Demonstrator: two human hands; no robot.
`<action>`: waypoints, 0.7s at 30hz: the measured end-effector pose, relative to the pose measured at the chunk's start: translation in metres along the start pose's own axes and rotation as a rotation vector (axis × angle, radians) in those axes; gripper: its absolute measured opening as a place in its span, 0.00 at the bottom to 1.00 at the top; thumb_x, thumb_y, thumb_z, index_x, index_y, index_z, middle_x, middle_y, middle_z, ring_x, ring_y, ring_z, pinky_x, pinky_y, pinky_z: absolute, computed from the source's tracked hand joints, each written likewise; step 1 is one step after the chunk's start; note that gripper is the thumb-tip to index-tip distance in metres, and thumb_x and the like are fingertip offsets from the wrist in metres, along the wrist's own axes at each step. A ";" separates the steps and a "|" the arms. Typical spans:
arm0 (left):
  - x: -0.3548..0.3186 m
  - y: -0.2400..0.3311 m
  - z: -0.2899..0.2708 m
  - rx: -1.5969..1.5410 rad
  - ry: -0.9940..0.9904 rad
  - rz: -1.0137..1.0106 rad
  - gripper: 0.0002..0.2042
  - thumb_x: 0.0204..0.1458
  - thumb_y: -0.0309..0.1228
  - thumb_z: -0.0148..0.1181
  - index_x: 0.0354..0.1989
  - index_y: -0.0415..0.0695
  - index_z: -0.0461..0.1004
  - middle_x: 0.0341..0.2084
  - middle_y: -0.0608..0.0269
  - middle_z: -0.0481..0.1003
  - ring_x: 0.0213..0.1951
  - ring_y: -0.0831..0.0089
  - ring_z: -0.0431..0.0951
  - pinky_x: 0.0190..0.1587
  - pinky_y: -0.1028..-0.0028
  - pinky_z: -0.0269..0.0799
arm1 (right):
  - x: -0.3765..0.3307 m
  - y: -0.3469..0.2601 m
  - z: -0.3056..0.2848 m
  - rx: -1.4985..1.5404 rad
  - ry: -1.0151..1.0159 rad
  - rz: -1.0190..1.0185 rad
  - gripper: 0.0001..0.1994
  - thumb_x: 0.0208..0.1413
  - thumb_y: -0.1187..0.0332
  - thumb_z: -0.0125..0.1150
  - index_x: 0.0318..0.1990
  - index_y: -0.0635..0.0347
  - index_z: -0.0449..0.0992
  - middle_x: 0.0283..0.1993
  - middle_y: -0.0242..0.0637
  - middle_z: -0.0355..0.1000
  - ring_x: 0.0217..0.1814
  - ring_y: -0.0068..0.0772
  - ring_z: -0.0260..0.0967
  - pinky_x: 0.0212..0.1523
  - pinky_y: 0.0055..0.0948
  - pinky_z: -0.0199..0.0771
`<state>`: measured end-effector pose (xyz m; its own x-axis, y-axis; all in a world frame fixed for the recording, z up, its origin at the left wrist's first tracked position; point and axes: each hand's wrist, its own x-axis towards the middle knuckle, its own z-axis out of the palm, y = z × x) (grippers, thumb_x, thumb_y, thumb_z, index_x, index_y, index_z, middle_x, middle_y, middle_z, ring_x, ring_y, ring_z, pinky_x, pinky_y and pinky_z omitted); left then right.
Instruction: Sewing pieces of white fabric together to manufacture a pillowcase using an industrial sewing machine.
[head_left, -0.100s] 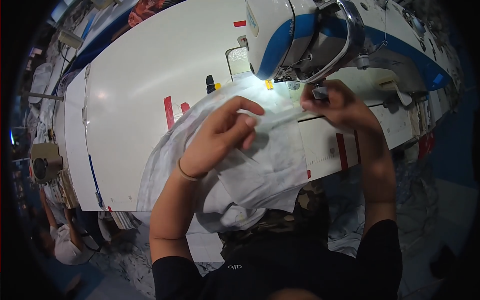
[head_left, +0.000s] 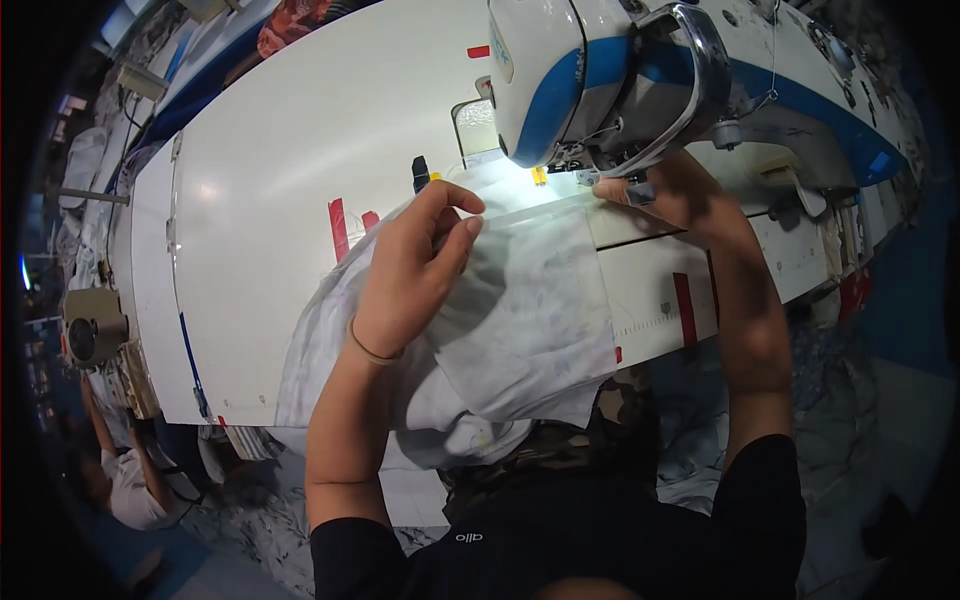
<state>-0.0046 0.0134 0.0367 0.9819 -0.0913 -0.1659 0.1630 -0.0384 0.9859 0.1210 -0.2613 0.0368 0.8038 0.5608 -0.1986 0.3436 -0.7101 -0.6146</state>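
A white, faintly patterned piece of fabric [head_left: 535,300] lies over the front of the sewing table and hangs off its edge. Its upper edge runs as a straight narrow fold between my hands, just below the lit needle area of a white and blue sewing machine [head_left: 570,90]. My left hand [head_left: 410,265] pinches near the left end of this fold, thumb and forefinger nearly together. At the other end, the fingertips of my right hand [head_left: 665,195] press on the fabric's corner. A small grey metal piece [head_left: 640,193] shows at that hand; whether I hold it is unclear.
Red tape strips [head_left: 684,310] mark the white tabletop [head_left: 260,220]. A black and yellow piece [head_left: 421,172] stands left of the needle area. Below the table, crumpled fabric [head_left: 690,440] lies on the right. Another person [head_left: 135,490] is at the lower left.
My left hand has moved left, and its thumb and forefinger have come closer together. My right hand has shifted slightly down onto the fabric's corner. The fabric's upper edge now looks straighter and flatter.
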 end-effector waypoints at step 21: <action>0.019 -0.019 0.027 1.107 -0.026 0.688 0.27 0.50 0.36 0.66 0.58 0.40 0.70 0.57 0.56 0.70 0.57 0.58 0.71 0.56 0.60 0.65 | 0.014 0.026 -0.009 0.019 0.276 -0.111 0.15 0.49 0.62 0.72 0.38 0.65 0.79 0.27 0.41 0.77 0.28 0.39 0.74 0.33 0.35 0.73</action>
<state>0.0085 -0.0148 0.0146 0.8275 -0.4390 0.3501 -0.5472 -0.7700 0.3280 0.1456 -0.2756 0.0245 0.8645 0.4955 0.0842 0.4297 -0.6417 -0.6353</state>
